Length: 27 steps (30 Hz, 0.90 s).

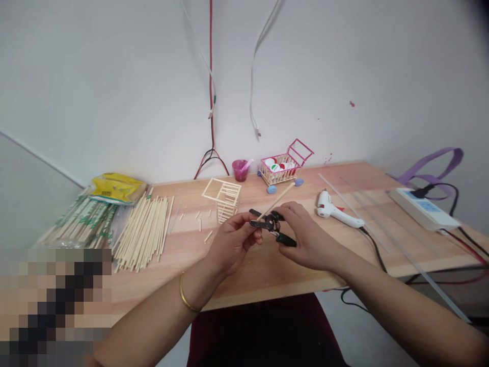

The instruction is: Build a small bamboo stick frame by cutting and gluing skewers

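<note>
The lower left corner is pixelated and unreadable, and both forearms run off the bottom of the frame. At the centre, the left hand [237, 242] pinches a slim wooden stick [280, 200] near its lower end, which goes out of sight among the fingertips and the jaws of black-handled pliers [286, 239]. The right hand [307, 237] is wrapped round the pliers' parted handles, its fingers partly hidden; whether the blades bite the stick I cannot tell

Upper centre, a translucent purple cup [240, 173] holds a pale pink stirrer [247, 165], its other contents unclear. Beside it a slatted cart [280, 177] with pink edging and blue wheels carries red and white pieces. At left, clear wrapping encloses more sticks under a crinkled yellow packet [118, 189]

Loose, straight wooden sticks [147, 232] fan across the left of the smooth, wood-grained table [267, 280], near an open lattice frame [228, 201]. At right lie a white plastic glue gun [336, 213] and a blocky power strip [426, 208]
</note>
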Motion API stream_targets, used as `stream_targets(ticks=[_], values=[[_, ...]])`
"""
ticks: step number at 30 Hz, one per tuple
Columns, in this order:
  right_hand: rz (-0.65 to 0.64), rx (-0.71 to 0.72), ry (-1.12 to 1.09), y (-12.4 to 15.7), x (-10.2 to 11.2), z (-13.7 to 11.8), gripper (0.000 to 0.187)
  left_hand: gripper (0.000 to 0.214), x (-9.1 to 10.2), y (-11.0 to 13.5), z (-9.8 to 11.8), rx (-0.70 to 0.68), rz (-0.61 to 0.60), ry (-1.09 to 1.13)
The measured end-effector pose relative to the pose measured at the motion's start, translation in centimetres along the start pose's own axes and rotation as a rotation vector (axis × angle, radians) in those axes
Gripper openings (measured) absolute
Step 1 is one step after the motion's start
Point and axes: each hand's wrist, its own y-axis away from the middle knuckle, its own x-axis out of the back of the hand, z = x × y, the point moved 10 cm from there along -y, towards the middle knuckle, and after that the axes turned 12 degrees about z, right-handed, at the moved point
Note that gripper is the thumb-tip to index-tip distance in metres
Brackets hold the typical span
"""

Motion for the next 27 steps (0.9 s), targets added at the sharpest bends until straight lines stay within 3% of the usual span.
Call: stream_targets(ticks=[18, 27], values=[[0.024, 0.002, 0.015, -0.28, -0.11, -0.85, 0.044, 0.022, -0.08, -0.16, -0.22, -0.027, -0.021, -0.091], [0.043, 0.069, 0.024, -0.23, -0.48, -0.93, 0.057, 0.017, 0.14, -0.47, 0.21, -0.118, -0.053, -0.204]])
